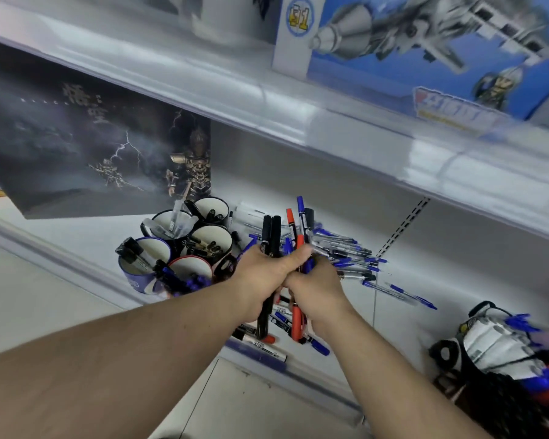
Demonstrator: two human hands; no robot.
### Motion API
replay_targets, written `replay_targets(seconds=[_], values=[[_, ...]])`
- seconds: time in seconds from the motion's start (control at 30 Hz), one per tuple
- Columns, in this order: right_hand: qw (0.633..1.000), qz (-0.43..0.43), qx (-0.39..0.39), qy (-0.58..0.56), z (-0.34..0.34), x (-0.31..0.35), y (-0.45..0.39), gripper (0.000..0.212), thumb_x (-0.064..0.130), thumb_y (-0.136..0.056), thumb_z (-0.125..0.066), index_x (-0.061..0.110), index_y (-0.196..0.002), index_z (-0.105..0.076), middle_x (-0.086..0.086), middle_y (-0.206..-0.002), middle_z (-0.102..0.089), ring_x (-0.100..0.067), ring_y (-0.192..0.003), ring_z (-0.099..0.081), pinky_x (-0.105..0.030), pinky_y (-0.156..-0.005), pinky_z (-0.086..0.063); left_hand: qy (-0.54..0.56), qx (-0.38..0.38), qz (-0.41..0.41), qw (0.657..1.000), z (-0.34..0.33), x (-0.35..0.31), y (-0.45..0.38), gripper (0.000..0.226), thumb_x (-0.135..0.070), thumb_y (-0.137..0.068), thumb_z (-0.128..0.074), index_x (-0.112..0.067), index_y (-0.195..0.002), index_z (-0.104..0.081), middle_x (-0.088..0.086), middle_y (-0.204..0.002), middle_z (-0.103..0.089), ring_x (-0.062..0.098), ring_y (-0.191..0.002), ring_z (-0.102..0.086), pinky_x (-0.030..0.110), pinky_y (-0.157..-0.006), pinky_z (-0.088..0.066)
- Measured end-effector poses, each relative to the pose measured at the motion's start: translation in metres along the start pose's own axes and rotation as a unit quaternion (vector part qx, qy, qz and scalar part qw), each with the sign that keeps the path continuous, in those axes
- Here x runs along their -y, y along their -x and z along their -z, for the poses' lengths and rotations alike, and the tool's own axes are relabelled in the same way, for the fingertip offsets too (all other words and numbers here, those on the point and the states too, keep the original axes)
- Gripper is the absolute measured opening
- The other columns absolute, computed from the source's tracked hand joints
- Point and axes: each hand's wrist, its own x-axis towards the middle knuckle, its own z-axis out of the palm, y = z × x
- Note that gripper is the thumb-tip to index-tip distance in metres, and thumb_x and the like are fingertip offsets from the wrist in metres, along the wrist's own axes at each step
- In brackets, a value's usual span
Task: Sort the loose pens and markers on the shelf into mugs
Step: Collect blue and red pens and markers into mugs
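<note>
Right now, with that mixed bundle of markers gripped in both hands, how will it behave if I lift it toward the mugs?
The marker bundle looks stiff but loose: black, red and blue barrels stick out at uneven heights, so some could slide free. The left hand and right hand both wrap it, which suggests one hand alone may not contain it. Round barrels would probably roll if dropped on the shelf.

white shelf (298, 191) | upper shelf edge (330, 122) | pale floor (251, 407) | bright light

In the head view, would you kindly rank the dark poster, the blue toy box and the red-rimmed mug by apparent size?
1. Dark poster, largest.
2. Blue toy box, cut off by the frame, so unsure against the poster.
3. Red-rimmed mug, plainly smallest.
</note>
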Motion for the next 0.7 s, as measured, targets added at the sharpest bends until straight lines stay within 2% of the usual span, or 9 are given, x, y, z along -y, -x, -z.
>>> replay_targets(seconds=[0.1,0.17,0.23,0.33,0.4,0.47,0.57,0.63,0.7], values=[[0.994,0.038,0.011,0.101,0.01,0.02,0.018,0.025,0.012,-0.081,-0.068,0.017,-0.102,-0.056,0.006,-0.066,-0.068,0.0,-0.05,-0.06,-0.019,-0.046,-0.043,0.008,-0.005,-0.001,1.0,-0.006,-0.003,0.012,0.065,-0.054,-0.053,-0.088,-0.011,-0.097,-0.067,0.002,-0.065,-0.067,0.013,-0.047,-0.056,0.024,-0.046,-0.043],[0.981,0.057,0.054,0.176,0.017,0.031,0.032,0.024,0.01,-0.078,-0.069,0.019,-0.097,-0.058,0.007,-0.063,-0.065,-0.002,-0.053,-0.06,-0.021,-0.048,-0.043,0.013,-0.006,-0.001,1.0,-0.009,-0.005,0.018,0.05,-0.047,-0.063,-0.086,-0.015,-0.098,-0.071,0.003,-0.078,-0.074,0.014,-0.064,-0.069,0.026,-0.055,-0.052],[0.967,0.067,0.091,0.226,0.016,0.039,0.046,0.028,0.006,-0.075,-0.068,0.026,-0.091,-0.057,0.004,-0.072,-0.065,-0.008,-0.065,-0.062,-0.026,-0.056,-0.049,0.056,0.004,0.015,0.998,-0.012,-0.007,0.026,0.048,-0.041,-0.07,-0.081,-0.012,-0.105,-0.069,0.006,-0.084,-0.073,0.018,-0.074,-0.071,0.027,-0.06,-0.053],[0.959,0.07,0.102,0.255,0.013,0.045,0.063,0.042,0.005,-0.074,-0.066,0.025,-0.108,-0.052,0.004,-0.087,-0.065,-0.008,-0.08,-0.064,-0.03,-0.068,-0.056,0.126,0.019,0.033,0.991,-0.013,-0.01,0.037,0.045,-0.029,-0.078,-0.075,-0.005,-0.114,-0.064,0.008,-0.08,-0.066,0.018,-0.066,-0.066,0.022,-0.052,-0.047],[0.959,0.076,0.094,0.257,0.012,0.051,0.072,0.056,0.007,-0.074,-0.066,0.025,-0.121,-0.043,0.006,-0.095,-0.063,-0.007,-0.086,-0.063,-0.028,-0.07,-0.055,0.161,0.027,0.028,0.986,-0.009,-0.016,0.044,0.044,-0.021,-0.078,-0.072,0.0,-0.115,-0.061,0.008,-0.072,-0.062,0.018,-0.056,-0.062,0.022,-0.048,-0.046],[0.975,0.08,0.098,0.184,0.009,0.058,0.083,0.065,0.01,-0.067,-0.064,0.03,-0.124,-0.041,0.006,-0.099,-0.063,-0.008,-0.091,-0.063,-0.031,-0.075,-0.056,0.178,0.032,0.011,0.983,-0.003,-0.024,0.05,0.03,-0.014,-0.079,-0.068,-0.002,-0.106,-0.061,0.006,-0.062,-0.055,0.017,-0.047,-0.057,0.021,-0.045,-0.045],[0.99,0.079,0.098,0.067,0.001,0.058,0.097,0.075,0.023,-0.058,-0.06,0.039,-0.13,-0.045,0.005,-0.11,-0.063,-0.011,-0.101,-0.061,-0.04,-0.088,-0.054,0.208,0.019,-0.007,0.978,0.008,-0.038,0.056,0.011,-0.011,-0.084,-0.064,-0.008,-0.089,-0.055,0.006,-0.057,-0.046,0.019,-0.045,-0.052,0.023,-0.043,-0.046],[0.996,0.063,0.054,-0.014,-0.003,0.055,0.105,0.082,0.041,-0.061,-0.065,0.04,-0.139,-0.042,0.009,-0.123,-0.057,-0.008,-0.111,-0.056,-0.035,-0.093,-0.046,0.241,0.001,-0.016,0.97,0.016,-0.045,0.054,0.02,-0.015,-0.081,-0.066,-0.01,-0.093,-0.051,0.007,-0.061,-0.044,0.021,-0.047,-0.05,0.025,-0.045,-0.047],[0.979,0.022,-0.043,-0.197,-0.009,0.052,0.11,0.058,0.048,-0.074,-0.067,0.034,-0.129,-0.055,0.006,-0.121,-0.061,-0.01,-0.111,-0.058,-0.032,-0.088,-0.043,0.268,-0.002,-0.017,0.963,0.024,-0.05,0.054,0.034,-0.022,-0.074,-0.069,-0.012,-0.1,-0.048,0.006,-0.067,-0.045,0.02,-0.048,-0.05,0.027,-0.049,-0.047]])
